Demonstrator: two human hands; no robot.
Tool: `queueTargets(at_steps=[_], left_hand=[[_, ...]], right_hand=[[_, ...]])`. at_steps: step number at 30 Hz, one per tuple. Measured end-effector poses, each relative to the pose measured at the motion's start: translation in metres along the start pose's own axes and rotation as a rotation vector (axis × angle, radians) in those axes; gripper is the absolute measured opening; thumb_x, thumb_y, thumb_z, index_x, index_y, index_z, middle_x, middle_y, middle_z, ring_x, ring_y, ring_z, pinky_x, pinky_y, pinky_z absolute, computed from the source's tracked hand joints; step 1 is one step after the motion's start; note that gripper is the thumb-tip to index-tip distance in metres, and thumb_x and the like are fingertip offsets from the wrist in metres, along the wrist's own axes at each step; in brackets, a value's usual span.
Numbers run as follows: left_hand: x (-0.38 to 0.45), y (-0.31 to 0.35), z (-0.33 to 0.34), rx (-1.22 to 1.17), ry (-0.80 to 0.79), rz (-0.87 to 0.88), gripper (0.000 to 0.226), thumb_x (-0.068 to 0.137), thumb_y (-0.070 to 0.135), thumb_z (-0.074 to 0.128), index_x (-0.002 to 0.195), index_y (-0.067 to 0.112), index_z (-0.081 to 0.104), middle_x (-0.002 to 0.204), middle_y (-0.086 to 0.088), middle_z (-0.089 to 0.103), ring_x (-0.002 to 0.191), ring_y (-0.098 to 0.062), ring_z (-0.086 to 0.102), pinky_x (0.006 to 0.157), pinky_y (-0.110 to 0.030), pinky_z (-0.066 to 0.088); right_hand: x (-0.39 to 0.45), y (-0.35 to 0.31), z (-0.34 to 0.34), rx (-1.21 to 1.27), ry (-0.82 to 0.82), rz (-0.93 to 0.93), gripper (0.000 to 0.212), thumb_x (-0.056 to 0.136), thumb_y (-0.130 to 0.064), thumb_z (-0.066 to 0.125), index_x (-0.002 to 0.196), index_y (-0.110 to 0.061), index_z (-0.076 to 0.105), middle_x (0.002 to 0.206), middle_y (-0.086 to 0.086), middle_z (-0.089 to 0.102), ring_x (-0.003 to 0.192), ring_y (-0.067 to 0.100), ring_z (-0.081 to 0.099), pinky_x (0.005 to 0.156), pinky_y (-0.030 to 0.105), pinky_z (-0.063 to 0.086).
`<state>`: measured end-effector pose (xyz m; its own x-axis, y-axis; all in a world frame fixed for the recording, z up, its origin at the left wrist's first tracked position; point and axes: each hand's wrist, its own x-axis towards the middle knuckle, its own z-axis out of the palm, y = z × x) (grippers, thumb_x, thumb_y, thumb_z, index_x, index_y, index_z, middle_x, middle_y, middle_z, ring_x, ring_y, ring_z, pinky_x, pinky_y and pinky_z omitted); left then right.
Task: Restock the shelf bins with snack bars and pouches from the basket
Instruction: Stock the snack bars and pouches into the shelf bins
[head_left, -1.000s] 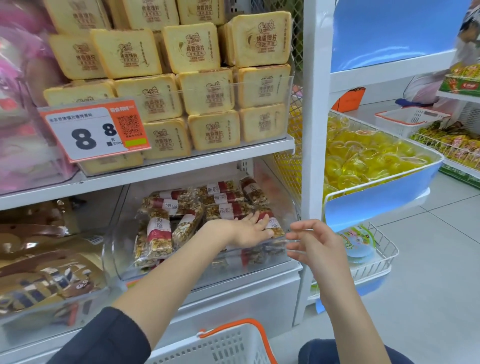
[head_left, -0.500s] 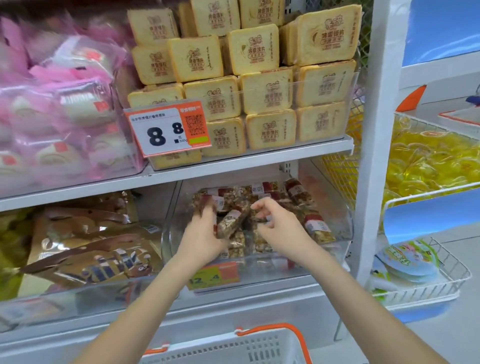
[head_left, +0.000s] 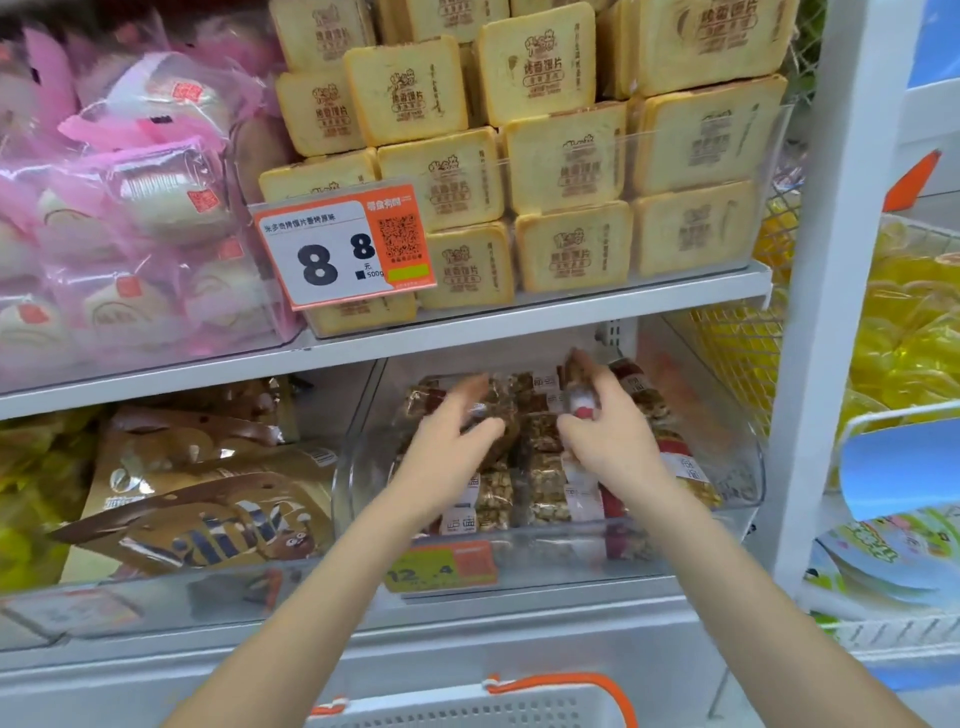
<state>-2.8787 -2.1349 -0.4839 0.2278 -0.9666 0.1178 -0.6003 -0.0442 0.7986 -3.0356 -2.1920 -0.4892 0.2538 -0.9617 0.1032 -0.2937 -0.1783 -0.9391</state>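
Observation:
A clear plastic bin (head_left: 748, 467) on the lower shelf holds several nut snack bars (head_left: 545, 488) in clear wrappers with red and white labels. Both my hands are inside it. My left hand (head_left: 447, 457), blurred by motion, has a dark bar (head_left: 498, 421) between its thumb and fingers over the pile. My right hand (head_left: 613, 441) pinches another bar (head_left: 576, 384), tilted up on end near the back of the bin. The white basket (head_left: 467, 712) with an orange handle sits at the bottom edge, and its contents are hidden.
Brown snack pouches (head_left: 208, 509) fill the bin to the left. On the shelf above are yellow toast packs (head_left: 566, 166) behind an 8.8 price tag (head_left: 343, 249), with pink wrapped cakes (head_left: 130, 208) beside them. A white upright (head_left: 821, 312) stands right, with yellow jelly cups (head_left: 904, 332) beyond it.
The view has moved in closer to the shelf. Both hands went from the bin's front rim into the bin, each taking hold of a bar and reaching further back.

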Motion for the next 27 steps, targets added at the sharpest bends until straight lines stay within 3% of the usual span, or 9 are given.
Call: queueTargets(at_steps=[2,5,10,13,17,19,21,24,27], left_hand=[[0.011,-0.015,-0.010,0.604,-0.081,-0.038,0.077,0.085,0.042,0.057,0.148,0.029,0.016,0.148,-0.008,0.037,0.134,-0.027,0.037,0.104,-0.039,0.037],[0.011,-0.027,-0.008,0.801,-0.187,-0.078,0.075,0.083,0.046,0.061,0.146,0.028,0.025,0.150,-0.004,0.034,0.135,-0.030,0.034,0.106,-0.047,0.036],[-0.004,-0.030,-0.003,0.521,0.111,0.015,0.051,0.091,0.031,0.059,0.138,0.023,0.042,0.121,-0.004,0.063,0.107,-0.025,0.060,0.092,-0.041,0.048],[-0.024,-0.007,0.006,0.254,0.282,0.098,0.036,0.091,0.035,0.058,0.125,0.025,0.049,0.097,0.005,0.066,0.087,-0.013,0.062,0.072,-0.030,0.051],[-0.039,0.028,0.030,0.045,-0.057,0.163,0.030,0.097,0.033,0.048,0.126,0.036,0.044,0.075,0.021,0.062,0.059,0.010,0.054,0.053,-0.007,0.037],[-0.036,0.028,0.033,0.048,-0.187,0.200,0.033,0.101,0.033,0.036,0.133,0.034,0.045,0.107,0.026,0.061,0.091,0.018,0.053,0.079,-0.003,0.038],[-0.020,0.019,0.019,0.146,-0.081,0.208,0.036,0.101,0.031,0.035,0.131,0.024,0.054,0.135,0.011,0.052,0.121,0.001,0.046,0.098,-0.013,0.031],[0.015,-0.011,-0.018,0.483,-0.115,0.003,0.058,0.094,0.027,0.054,0.146,0.020,0.031,0.152,-0.003,0.031,0.137,-0.016,0.032,0.105,-0.023,0.028],[0.040,-0.030,-0.035,0.657,-0.261,-0.118,0.080,0.085,0.023,0.067,0.149,0.018,0.020,0.157,-0.006,0.019,0.142,-0.022,0.022,0.111,-0.029,0.024]], right_hand=[[0.002,0.016,-0.011,-0.485,-0.082,-0.017,0.069,0.095,-0.036,0.051,0.151,-0.035,0.011,0.160,0.009,0.001,0.134,0.033,0.036,0.108,0.041,0.034],[-0.001,0.030,-0.011,-0.753,-0.174,0.000,0.065,0.095,-0.050,0.042,0.151,-0.025,0.019,0.160,0.007,-0.009,0.146,0.028,-0.012,0.115,0.054,0.001],[-0.015,0.014,-0.012,-0.406,0.031,-0.229,0.054,0.097,-0.040,0.045,0.146,-0.022,0.032,0.153,0.003,0.031,0.142,0.017,0.025,0.115,0.036,0.024],[-0.025,-0.001,-0.008,-0.038,-0.035,-0.188,0.059,0.093,-0.047,0.049,0.146,-0.036,0.025,0.129,-0.014,0.043,0.107,0.005,0.047,0.093,0.027,0.040],[-0.024,-0.004,0.003,0.323,-0.107,-0.014,0.073,0.093,-0.034,0.055,0.148,-0.037,0.007,0.135,-0.009,0.042,0.116,0.010,0.048,0.094,0.027,0.042],[-0.022,-0.003,-0.002,0.201,0.001,-0.069,0.072,0.095,-0.023,0.052,0.150,-0.032,0.007,0.123,-0.005,0.043,0.108,0.013,0.049,0.087,0.024,0.037],[-0.017,0.005,-0.015,-0.095,0.115,-0.197,0.073,0.097,-0.022,0.048,0.150,-0.035,0.001,0.123,0.006,0.042,0.106,0.022,0.048,0.084,0.026,0.034],[-0.011,0.025,-0.026,-0.714,-0.117,-0.131,0.079,0.094,-0.047,0.045,0.144,-0.048,-0.017,0.158,0.011,-0.003,0.139,0.037,0.018,0.107,0.054,0.026],[-0.011,0.031,-0.021,-0.817,-0.203,0.035,0.094,0.081,-0.066,0.053,0.143,-0.051,-0.017,0.156,-0.001,-0.027,0.144,0.040,-0.005,0.108,0.065,0.014]])
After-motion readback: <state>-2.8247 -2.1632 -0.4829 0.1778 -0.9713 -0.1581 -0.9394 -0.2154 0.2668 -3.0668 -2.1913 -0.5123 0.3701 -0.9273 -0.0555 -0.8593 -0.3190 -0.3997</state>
